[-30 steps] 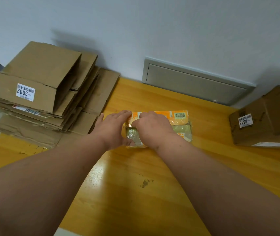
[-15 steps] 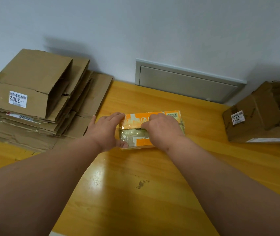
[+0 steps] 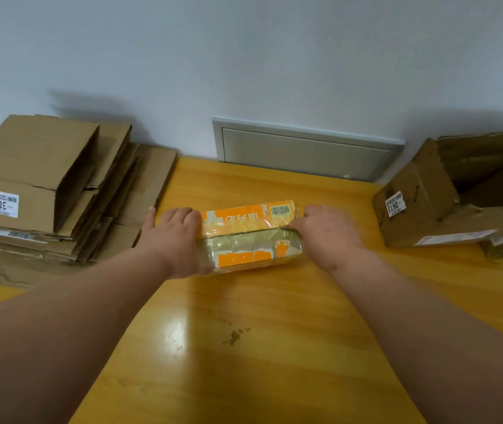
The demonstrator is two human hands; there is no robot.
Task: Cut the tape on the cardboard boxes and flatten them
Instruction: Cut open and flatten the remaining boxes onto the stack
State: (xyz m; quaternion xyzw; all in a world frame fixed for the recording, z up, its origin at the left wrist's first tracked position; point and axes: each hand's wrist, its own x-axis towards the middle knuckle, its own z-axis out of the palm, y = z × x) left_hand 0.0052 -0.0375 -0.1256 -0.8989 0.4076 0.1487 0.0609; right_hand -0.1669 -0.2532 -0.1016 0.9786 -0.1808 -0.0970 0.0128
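A small flat cardboard box (image 3: 248, 237), wrapped in orange printed tape and clear tape, lies in the middle of the yellow wooden table (image 3: 259, 332). My left hand (image 3: 173, 238) grips its left end, thumb at the near edge and fingers over the top. My right hand (image 3: 325, 232) is at the box's right end, its fingers curled against the top edge. No cutting tool shows in either hand.
A pile of flattened cardboard boxes (image 3: 45, 191) with a "3002" label fills the table's left side. An opened brown box (image 3: 458, 191) labelled "0613" stands at the right. A grey wall panel (image 3: 305, 151) sits behind the table.
My right hand has slid from the box's middle to its right end. The left hand has kept its hold on the left end. The view has shifted slightly.
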